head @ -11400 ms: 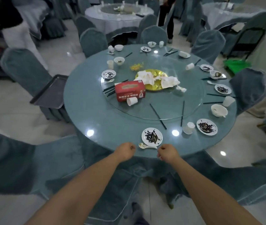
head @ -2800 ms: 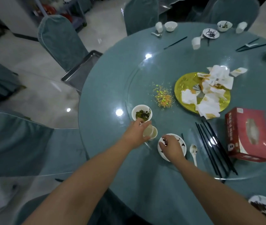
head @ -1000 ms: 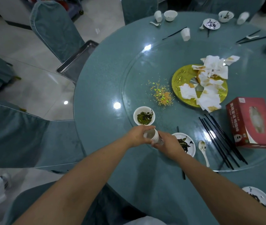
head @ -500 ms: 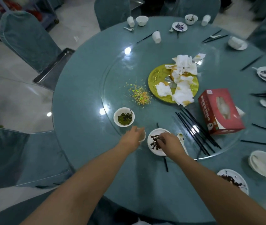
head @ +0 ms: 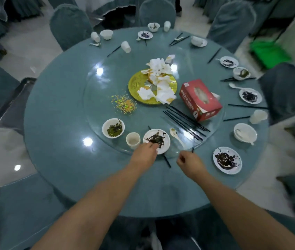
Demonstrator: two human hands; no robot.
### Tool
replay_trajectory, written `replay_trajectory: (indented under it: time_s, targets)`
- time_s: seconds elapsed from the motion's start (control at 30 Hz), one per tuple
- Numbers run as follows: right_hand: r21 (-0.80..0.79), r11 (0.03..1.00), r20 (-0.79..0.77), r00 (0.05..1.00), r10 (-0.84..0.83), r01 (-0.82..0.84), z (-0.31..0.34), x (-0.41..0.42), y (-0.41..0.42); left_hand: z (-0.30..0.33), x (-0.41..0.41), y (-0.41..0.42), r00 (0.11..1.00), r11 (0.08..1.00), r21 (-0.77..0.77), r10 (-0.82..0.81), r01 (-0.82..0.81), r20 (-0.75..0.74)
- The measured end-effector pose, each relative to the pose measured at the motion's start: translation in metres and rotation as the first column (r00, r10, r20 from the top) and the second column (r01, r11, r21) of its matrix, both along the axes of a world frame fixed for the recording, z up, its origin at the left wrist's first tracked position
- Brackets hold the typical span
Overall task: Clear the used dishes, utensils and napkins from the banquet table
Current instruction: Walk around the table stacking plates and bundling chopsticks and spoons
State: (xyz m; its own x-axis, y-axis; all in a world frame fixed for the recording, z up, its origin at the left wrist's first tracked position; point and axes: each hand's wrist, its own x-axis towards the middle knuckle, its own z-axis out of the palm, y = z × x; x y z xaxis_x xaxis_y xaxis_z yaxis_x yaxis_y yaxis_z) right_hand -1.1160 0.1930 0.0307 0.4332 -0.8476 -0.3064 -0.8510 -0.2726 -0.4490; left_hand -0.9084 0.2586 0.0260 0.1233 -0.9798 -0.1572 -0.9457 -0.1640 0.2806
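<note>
My left hand (head: 144,155) reaches onto the glass turntable (head: 96,98), fingertips touching the near rim of a small white plate (head: 162,147) smeared with dark scraps. A white cup (head: 133,140) stands free just left of the plate, and a bowl (head: 113,128) of green leftovers sits further left. My right hand (head: 188,161) hovers to the right with curled fingers, and a short black chopstick tip (head: 192,150) shows at its top. A white spoon (head: 176,136) and a bundle of black chopsticks (head: 184,120) lie beyond it. Crumpled napkins (head: 161,78) cover a gold dish (head: 135,83).
A red tissue box (head: 200,100) sits on the turntable's right side. More dirty plates (head: 226,160), bowls (head: 244,135), cups and chopsticks ring the round table (head: 56,123). A metal tray (head: 11,103) rests on a chair at the left. Covered chairs surround the table.
My left hand has let go of the cup and moved right to the plate's rim. My right hand left the plate and drew back to the right. The view has pulled back.
</note>
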Motion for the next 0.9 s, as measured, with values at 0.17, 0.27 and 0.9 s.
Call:
replay_trajectory:
  time_s: [0.17,0.27,0.9]
  targets:
    - [0.026,0.998,-0.041,0.997,-0.060,0.061,0.013,-0.061,0.033,0.007,-0.055,0.015,0.988,0.987,0.084,-0.145,0.140,0.061]
    - [0.012,0.993,-0.082,0.990,-0.119,0.120,0.021,-0.096,0.040,0.012,-0.085,0.013,0.967,0.964,0.106,-0.249,0.242,0.055]
    - [0.050,0.997,-0.097,0.994,-0.046,0.051,0.023,-0.282,-0.004,0.004,-0.269,-0.005,0.999,0.971,0.240,0.025,-0.015,-0.041]
